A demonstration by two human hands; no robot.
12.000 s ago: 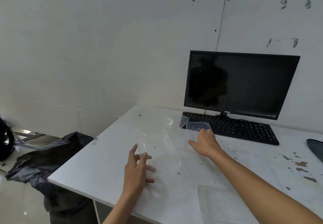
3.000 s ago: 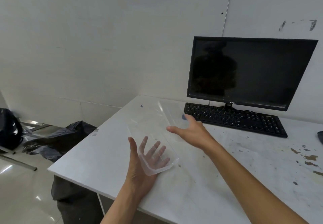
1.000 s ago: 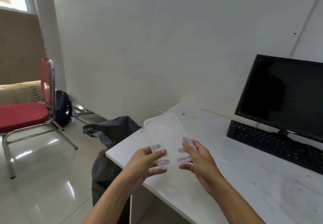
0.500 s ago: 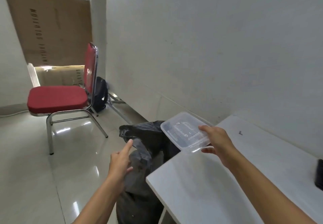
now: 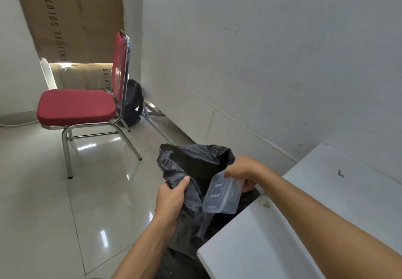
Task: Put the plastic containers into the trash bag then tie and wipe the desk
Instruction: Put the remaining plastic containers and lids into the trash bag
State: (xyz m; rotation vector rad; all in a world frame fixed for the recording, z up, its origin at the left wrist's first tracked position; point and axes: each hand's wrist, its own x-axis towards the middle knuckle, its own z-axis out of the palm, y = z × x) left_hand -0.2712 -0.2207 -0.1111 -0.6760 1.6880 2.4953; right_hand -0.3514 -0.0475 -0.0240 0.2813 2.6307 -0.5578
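Note:
A black trash bag [image 5: 195,165] stands on the floor against the left end of the white desk [image 5: 304,224]. My left hand [image 5: 171,198] grips the near rim of the bag and holds its mouth up. My right hand [image 5: 241,172] holds a clear plastic container [image 5: 221,196] by its upper edge. The container hangs tilted over the bag's mouth, just off the desk's corner. Whether more containers lie inside the bag is hidden.
A red chair [image 5: 80,106] with chrome legs stands on the glossy tiled floor to the left. A black backpack [image 5: 132,102] leans on the wall behind it. Cardboard sheets [image 5: 69,17] cover the far wall. The white wall runs close along the right.
My left hand has taken hold of the bag's rim. My right hand has carried the container from above the desk corner down to the bag's mouth. The view has turned further left.

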